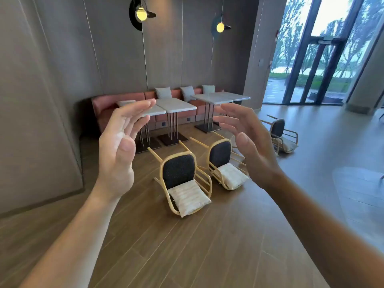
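Note:
My left hand [119,146] and my right hand [247,142] are raised in front of me, palms facing each other, fingers straight and spread, holding nothing. Between and beyond them three wooden armchairs lie tipped on their backs on the floor. The nearest chair [178,169] has a dark seat pad and a pale cushion [188,197] lying on its backrest. A second chair [220,154] lies just right of it with its own cushion [232,175]. The third chair [280,136] lies farther right, partly hidden by my right hand.
White-topped tables [176,104] on dark bases stand in front of a pink bench sofa [124,98] with grey pillows along the back wall. Glass doors [320,69] are at the right. Wood-plank floor [187,246] stretches toward me; a grey wall panel [41,121] runs along the left.

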